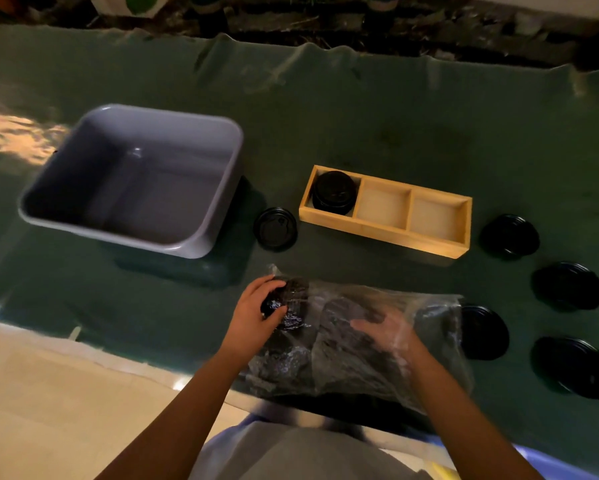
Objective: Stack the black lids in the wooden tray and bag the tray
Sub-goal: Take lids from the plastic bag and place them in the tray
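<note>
Wooden tray (429, 233), mid-frame right of centre, holds a short lid stack (334, 192) in its left slot; the other 2 slots sit bare. 1 lid (275, 229) lies left of the tray and 4 lids (511, 236) lie at right, so stacking looks barely begun and bagging undone. At bottom centre, the left hand (256, 313) curls around a dark lump in the bag (343, 337); the right hand (388, 332), fingers spread, lies inside the plastic. No writing is readable.
</note>
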